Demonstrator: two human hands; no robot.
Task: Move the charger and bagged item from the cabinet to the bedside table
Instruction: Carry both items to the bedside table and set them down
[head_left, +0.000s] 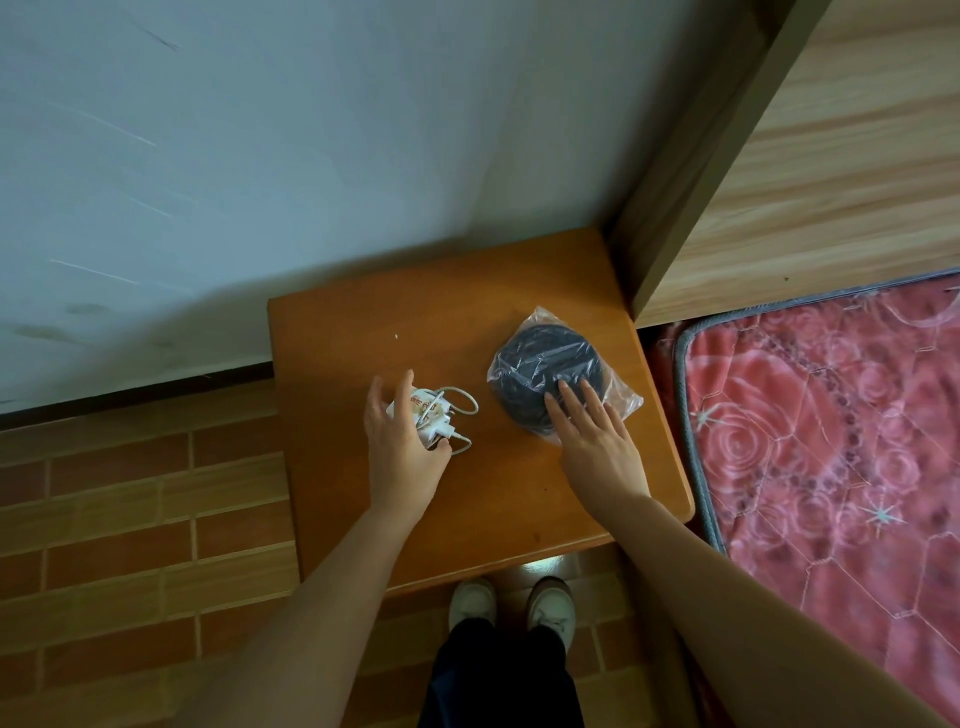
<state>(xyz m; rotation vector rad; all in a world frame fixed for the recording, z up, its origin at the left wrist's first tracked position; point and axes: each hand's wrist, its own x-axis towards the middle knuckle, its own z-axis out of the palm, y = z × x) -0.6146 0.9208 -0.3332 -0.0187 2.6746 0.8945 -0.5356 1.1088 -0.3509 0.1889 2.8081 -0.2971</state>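
Resting on the table (363, 332), the charger (434, 415) sits left of centre, its white cable looped beside it. The left hand (400, 441) cups its near side, fingers spread loosely. Further right, the right hand (597, 441) lies flat, fingers splayed, on the bag (550, 369) near the bed (831, 415).

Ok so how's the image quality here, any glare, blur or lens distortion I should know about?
Head view: dim, soft lighting with no hard shadows; a small bright reflection on the floor tiles by the shoes; faint sheen on the plastic of the bagged item. Wide-angle bending shows in the slanted wall and headboard. The left hand at the charger looks slightly soft.
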